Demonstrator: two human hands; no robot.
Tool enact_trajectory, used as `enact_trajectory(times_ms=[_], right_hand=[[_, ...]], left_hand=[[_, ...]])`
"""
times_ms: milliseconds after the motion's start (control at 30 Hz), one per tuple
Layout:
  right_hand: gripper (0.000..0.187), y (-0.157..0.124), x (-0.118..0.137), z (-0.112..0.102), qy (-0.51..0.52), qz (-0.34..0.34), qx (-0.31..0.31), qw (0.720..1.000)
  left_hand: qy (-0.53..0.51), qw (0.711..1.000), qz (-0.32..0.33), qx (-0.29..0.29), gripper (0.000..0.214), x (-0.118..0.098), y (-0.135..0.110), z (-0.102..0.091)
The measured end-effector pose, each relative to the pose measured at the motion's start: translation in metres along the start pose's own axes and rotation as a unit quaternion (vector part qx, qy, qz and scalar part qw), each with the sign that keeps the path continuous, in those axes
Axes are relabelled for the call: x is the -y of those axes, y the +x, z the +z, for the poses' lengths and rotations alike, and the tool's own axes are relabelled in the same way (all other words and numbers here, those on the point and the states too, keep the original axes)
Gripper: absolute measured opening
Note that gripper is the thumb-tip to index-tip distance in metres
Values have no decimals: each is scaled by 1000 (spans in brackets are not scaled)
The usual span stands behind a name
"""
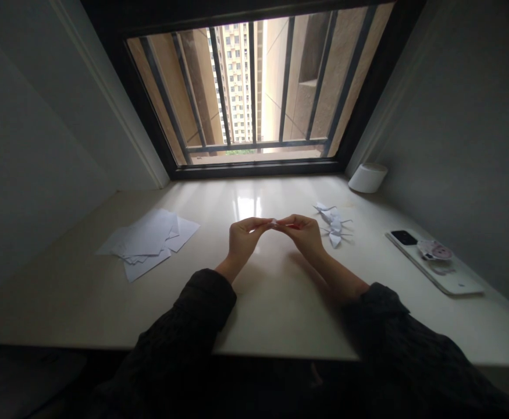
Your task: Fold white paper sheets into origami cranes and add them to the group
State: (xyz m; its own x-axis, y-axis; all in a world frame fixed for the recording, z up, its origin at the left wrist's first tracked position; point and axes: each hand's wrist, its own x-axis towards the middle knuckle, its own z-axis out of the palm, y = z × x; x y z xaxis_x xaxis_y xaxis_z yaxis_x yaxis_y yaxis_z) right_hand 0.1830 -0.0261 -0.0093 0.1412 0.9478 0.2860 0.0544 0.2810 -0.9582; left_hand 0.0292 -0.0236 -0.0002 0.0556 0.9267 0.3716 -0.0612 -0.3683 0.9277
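Between my fingertips is a small piece of folded white paper [274, 223], mostly hidden by the fingers. My left hand [246, 234] pinches it from the left, thumb against fingers. From the other side my right hand [300, 231] grips it in the same way, so the two hands nearly meet. Both are held over the middle of the pale sill. Just right of my right hand lie several folded white paper cranes [333, 222], close together. Off to the left is a loose, overlapping pile of white paper sheets [149, 235].
A white phone [444, 270] with a round pink grip lies at the right. In the back right corner stands a white cylindrical object [368, 177]. A dark-framed barred window [254, 169] closes off the back, with walls on both sides. The sill's front edge [280, 354] is near my body.
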Motion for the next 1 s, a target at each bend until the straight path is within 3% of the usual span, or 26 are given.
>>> enact_trajectory(times_ms=[267,500,700,1000], right_hand=[[24,2,2,1,-54,18,-58,997],[25,0,2,4,10,7,-14,1000],[29,1,-6,7,100,21,3,995],[37,4,-15,4,101,23,6,995]], left_hand=[[-17,1000,-1,-22,19,1,0,3],[-70,995,-42,-58,22,5,3,3],[-125,987,-77,-66,42,12,3,3],[-38,997,-55,-32,47,18,4,1]])
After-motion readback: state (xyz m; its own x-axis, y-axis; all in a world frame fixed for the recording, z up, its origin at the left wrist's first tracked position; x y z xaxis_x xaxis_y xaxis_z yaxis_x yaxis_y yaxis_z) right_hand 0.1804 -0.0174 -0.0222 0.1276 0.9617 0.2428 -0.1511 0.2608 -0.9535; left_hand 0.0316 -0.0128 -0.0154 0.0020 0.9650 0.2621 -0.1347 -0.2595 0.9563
